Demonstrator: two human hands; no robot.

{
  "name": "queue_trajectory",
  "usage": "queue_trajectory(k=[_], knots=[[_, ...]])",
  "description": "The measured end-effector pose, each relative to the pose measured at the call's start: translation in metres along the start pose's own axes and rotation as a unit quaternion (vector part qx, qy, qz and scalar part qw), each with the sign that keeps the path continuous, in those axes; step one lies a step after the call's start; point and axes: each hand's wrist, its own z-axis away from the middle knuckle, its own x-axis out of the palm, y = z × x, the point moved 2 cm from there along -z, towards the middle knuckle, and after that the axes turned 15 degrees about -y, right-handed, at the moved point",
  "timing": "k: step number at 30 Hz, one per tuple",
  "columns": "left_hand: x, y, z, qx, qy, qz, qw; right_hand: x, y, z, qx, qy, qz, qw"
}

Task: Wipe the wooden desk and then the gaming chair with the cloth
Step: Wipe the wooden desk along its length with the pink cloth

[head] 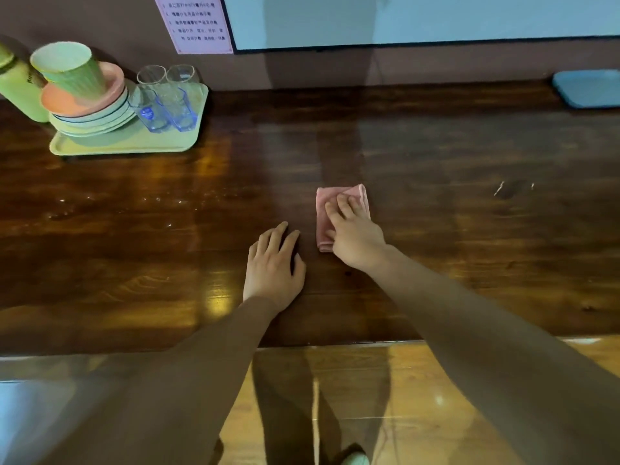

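folded pink cloth (330,203) lies under the right hand (357,241), whose fingers press it flat onto the wooden desk (469,236), its long axis pointing away past the fingertips; left hand (273,265) rests flat, empty, just beside.

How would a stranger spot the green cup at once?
On the wooden desk, far left, sits a pale green tray with stacked plates and clear glasses. The green cup lies tilted on the top pink plate, the only opaque cup there.
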Motion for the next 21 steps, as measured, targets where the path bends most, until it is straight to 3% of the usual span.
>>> queue_trajectory(k=[7, 11, 21], knots=[[-0.006, 0.006, 0.011, -0.01, -0.001, -0.003, 1.0, 0.044, -0.013, 0.065, 0.02, -0.032, 0.012, 0.999], [-0.006, 0.008, 0.021, -0.004, -0.003, 0.003, 1.0, 0.076, -0.018, 0.105, 0.01, -0.005, 0.051, 0.999], [-0.001, 0.004, 0.021, -0.002, 0.01, -0.009, 1.0, 0.022, 0.002, 0.031, 0.016, 0.011, 0.006, 1.0]])
